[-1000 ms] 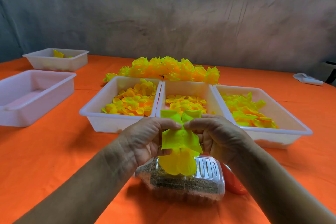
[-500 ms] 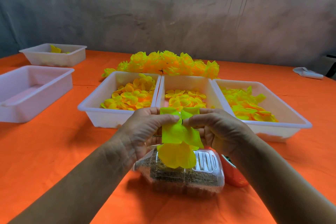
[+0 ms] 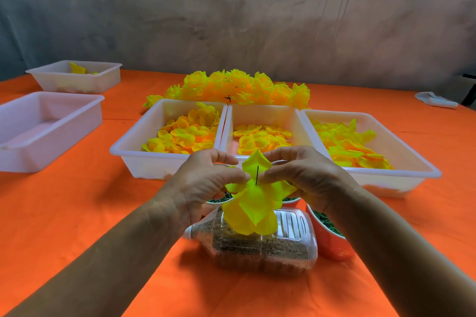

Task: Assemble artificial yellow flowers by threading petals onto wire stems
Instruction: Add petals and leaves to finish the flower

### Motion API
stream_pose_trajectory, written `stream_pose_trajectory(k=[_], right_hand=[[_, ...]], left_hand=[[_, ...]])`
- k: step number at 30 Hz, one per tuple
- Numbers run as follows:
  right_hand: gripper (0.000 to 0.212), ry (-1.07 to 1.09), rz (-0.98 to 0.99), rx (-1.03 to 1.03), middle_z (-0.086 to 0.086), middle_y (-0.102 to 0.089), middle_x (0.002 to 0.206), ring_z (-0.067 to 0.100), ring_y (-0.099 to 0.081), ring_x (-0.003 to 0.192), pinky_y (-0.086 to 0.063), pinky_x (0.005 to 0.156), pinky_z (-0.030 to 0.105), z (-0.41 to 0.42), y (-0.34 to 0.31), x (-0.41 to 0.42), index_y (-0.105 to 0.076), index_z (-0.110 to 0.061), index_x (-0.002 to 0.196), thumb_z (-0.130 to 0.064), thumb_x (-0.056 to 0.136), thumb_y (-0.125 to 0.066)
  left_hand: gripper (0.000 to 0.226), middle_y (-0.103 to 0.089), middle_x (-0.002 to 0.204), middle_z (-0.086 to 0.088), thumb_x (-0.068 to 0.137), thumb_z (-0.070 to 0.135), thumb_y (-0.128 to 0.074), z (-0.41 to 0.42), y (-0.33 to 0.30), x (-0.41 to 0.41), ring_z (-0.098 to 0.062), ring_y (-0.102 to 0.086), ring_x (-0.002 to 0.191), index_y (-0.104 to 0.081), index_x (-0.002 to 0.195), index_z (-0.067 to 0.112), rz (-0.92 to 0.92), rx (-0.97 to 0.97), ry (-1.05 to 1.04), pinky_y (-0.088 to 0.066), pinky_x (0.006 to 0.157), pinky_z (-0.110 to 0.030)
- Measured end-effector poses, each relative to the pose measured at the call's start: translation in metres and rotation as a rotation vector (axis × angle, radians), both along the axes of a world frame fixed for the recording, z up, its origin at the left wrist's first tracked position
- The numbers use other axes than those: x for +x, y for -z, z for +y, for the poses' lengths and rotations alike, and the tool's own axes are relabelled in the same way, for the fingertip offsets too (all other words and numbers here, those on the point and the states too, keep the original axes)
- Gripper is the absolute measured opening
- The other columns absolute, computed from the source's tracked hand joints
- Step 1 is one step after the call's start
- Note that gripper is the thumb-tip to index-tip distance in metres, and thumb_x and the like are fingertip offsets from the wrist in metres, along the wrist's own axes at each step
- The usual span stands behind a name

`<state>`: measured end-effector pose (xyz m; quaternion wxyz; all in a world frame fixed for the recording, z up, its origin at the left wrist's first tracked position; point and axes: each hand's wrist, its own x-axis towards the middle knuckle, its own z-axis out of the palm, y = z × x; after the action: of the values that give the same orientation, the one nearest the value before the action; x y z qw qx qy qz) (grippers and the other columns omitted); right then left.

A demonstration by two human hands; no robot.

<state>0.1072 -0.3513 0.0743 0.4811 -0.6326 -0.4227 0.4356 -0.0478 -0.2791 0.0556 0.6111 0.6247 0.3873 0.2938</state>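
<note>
A half-built yellow flower (image 3: 253,203) hangs in front of me above a clear plastic bottle. My left hand (image 3: 203,184) and my right hand (image 3: 306,175) pinch its top petal layer from either side. The thin dark tip of the wire stem (image 3: 257,175) pokes up through the petal's middle between my thumbs. Lower petals droop below my fingers. Three white trays behind hold loose petals: the left tray (image 3: 134,152), the middle tray (image 3: 257,113) and the right tray (image 3: 412,159). A pile of finished yellow flowers (image 3: 239,89) lies behind the trays.
The clear bottle (image 3: 260,247) filled with brown grains lies on the orange tablecloth under my hands. An orange cup (image 3: 329,239) with green pieces stands right of it. Two more white trays (image 3: 49,126) (image 3: 74,77) sit at the left. A grey object (image 3: 435,100) lies far right.
The top petal has slid down the wire, and the wire tip now stands out above it. The petal's folded points have spread open. Both hands stayed close together.
</note>
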Motion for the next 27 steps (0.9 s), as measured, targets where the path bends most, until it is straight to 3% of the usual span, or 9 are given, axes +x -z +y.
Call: stream_pose_trajectory(k=[4,7,11,17,24,27], right_hand=[[0.026,0.0,-0.031,-0.005,0.005,-0.067,0.067,0.018,-0.064,0.058,-0.05,0.055,0.026,-0.001,0.003,-0.002,-0.068,-0.01,0.088,0.009,0.07,-0.07],[0.024,0.001,-0.024,-0.009,-0.004,-0.064,0.052,0.009,-0.062,0.048,-0.045,0.043,0.017,-0.002,0.006,-0.003,-0.067,-0.012,0.08,0.011,0.071,-0.069],[0.025,-0.009,-0.004,-0.011,-0.006,-0.064,0.049,0.006,-0.061,0.045,-0.043,0.04,0.014,-0.003,0.008,-0.002,-0.066,-0.012,0.077,0.012,0.071,-0.069],[0.029,-0.008,0.009,-0.01,-0.013,-0.063,0.047,0.0,-0.06,0.044,-0.045,0.042,0.013,-0.006,0.009,-0.002,-0.063,-0.017,0.071,0.011,0.07,-0.071],[0.03,-0.014,-0.03,0.025,-0.012,-0.061,0.045,-0.002,-0.058,0.043,-0.045,0.042,0.012,-0.004,0.01,-0.004,-0.063,-0.015,0.075,0.014,0.07,-0.07],[0.029,-0.004,-0.083,0.05,-0.003,-0.062,0.057,0.004,-0.058,0.046,-0.046,0.044,0.014,-0.003,0.01,-0.007,-0.062,-0.011,0.078,0.015,0.069,-0.071]], left_hand=[[0.032,-0.065,0.091,-0.008,0.067,0.006,-0.08,0.001,0.003,0.0,-0.017,-0.057,0.073,-0.065,0.093,0.014,0.044,0.046,-0.022,-0.038,0.055,-0.025],[0.033,-0.066,0.096,-0.013,0.066,0.005,-0.08,0.0,0.005,0.001,-0.022,-0.06,0.08,-0.064,0.094,0.013,0.061,0.058,-0.025,-0.039,0.057,-0.025],[0.034,-0.067,0.1,-0.019,0.067,0.0,-0.078,0.0,0.006,0.0,-0.031,-0.064,0.092,-0.062,0.095,0.011,0.063,0.053,-0.015,-0.043,0.061,-0.026],[0.034,-0.064,0.078,-0.015,0.07,-0.009,-0.073,-0.005,0.005,0.0,-0.017,-0.061,0.064,-0.059,0.098,0.006,0.052,0.038,0.022,-0.043,0.044,-0.014],[0.035,-0.063,0.076,-0.017,0.071,-0.012,-0.072,-0.009,0.002,0.001,-0.019,-0.06,0.061,-0.057,0.096,0.006,0.045,0.091,0.032,-0.047,0.046,-0.016],[0.035,-0.061,0.074,-0.013,0.071,-0.01,-0.072,-0.01,0.001,0.002,-0.018,-0.059,0.061,-0.057,0.097,0.008,0.074,0.136,0.037,-0.046,0.049,-0.019]])
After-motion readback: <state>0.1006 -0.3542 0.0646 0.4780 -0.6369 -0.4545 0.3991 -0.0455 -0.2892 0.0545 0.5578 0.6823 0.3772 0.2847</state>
